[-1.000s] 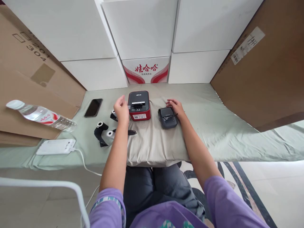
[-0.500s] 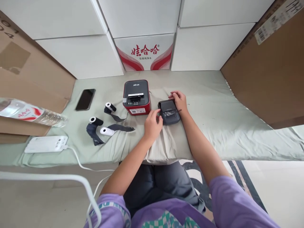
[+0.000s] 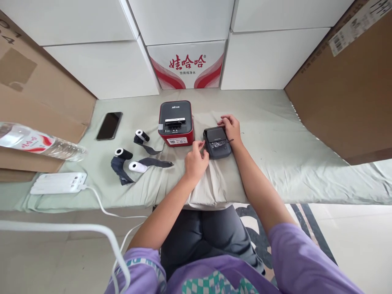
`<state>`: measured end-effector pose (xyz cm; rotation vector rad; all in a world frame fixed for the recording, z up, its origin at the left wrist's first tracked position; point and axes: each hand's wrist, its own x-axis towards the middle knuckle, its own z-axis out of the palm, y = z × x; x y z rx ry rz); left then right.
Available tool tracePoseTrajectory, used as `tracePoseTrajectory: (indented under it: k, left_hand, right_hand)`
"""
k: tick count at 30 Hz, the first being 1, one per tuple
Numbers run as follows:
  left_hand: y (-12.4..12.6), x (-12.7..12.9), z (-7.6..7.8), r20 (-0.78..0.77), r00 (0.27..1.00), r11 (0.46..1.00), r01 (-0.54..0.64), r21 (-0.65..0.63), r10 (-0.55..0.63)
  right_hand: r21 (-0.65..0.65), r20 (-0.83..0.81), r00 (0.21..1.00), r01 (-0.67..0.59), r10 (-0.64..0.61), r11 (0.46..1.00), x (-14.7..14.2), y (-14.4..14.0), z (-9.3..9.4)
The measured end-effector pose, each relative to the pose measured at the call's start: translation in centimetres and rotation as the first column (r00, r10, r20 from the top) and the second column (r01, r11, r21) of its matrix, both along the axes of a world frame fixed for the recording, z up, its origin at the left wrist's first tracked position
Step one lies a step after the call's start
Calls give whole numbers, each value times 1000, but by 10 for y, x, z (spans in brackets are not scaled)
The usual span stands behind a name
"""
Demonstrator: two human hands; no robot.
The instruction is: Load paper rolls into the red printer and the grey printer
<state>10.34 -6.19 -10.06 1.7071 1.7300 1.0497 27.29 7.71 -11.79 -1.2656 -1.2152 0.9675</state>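
Left hand (image 3: 197, 162) loosely curled, right hand (image 3: 232, 130) half-bent, either side of small black device (image 3: 217, 143); firm hold: cannot tell | device on green cloth (image 3: 275, 163), print illegible | left: red-black printer (image 3: 176, 123), QR sticker (image 3: 177, 141) | behind: white carton (image 3: 188, 73), "娃哈哈®", "饮用纯净水"

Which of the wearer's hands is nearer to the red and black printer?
Left. The left hand is just off the front right corner of the red and black printer; the right hand is farther right, beyond the small dark device.
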Motion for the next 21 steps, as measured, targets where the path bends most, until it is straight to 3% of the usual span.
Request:
tracePoseTrajectory:
  k: [9, 21]
  left_hand:
    - [0, 3, 0, -46, 999, 1000, -19, -22, 18]
    - [15, -7, -1, -158, 987, 997, 8, -75, -20]
  right_hand:
    - [4, -98, 994, 48, -47, 999, -3, -3, 1]
    - [-38, 32, 999, 43, -42, 998, 0, -2, 0]
